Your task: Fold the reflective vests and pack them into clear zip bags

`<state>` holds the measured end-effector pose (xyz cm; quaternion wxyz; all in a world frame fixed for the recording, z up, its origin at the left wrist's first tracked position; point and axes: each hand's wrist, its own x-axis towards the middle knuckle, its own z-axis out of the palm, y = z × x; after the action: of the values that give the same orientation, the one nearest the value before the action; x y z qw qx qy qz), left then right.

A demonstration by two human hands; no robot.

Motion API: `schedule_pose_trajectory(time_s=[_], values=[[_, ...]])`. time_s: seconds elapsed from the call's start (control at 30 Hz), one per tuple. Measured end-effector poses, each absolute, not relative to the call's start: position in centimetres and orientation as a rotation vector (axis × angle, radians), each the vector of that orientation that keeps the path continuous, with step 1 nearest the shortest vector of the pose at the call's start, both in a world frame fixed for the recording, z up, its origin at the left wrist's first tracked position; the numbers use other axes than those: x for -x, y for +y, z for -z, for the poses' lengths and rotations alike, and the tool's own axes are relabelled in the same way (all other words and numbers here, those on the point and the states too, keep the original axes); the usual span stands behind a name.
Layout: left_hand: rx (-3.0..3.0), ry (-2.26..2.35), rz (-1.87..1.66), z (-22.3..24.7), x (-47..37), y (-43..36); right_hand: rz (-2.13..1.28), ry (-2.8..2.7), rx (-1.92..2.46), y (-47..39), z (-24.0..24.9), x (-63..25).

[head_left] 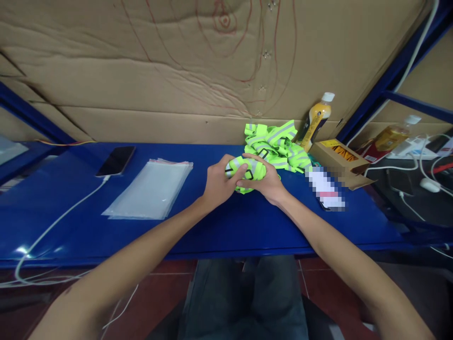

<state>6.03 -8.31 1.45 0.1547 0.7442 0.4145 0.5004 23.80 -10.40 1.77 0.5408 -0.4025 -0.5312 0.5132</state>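
A bundled neon yellow-green reflective strap (253,168) with grey stripes and black buckles is between my two hands, over the middle of the blue table. My left hand (221,178) grips its left side, thumb pressed across the front. From the right, my right hand (269,183) wraps round it, the thumb meeting the left one and the fingers over the top. Just behind the hands lies a loose heap of more reflective straps (272,139) in the same colours, touching or close to the bundle.
Left on the blue table (208,231) lie a stack of clear plastic bags (148,191) and a phone (116,160) on a white cable. To the right are a drink bottle (316,120), an opened cardboard box (341,158) and a blurred-out item (325,189). Cardboard (159,89) stands behind.
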Motion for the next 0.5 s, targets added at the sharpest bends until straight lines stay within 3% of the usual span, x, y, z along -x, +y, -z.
schedule_pose_trajectory(time_s=[0.2,0.5], values=[[-2.187,1.166,-1.368,-0.67,-6.24,-8.19,-1.597,-1.073,0.829,-10.59,-1.69,-23.89],[-1.684,1.200,-1.385,-0.31,-6.32,-7.54,-1.163,-1.353,0.868,-10.42,-1.20,-23.35]])
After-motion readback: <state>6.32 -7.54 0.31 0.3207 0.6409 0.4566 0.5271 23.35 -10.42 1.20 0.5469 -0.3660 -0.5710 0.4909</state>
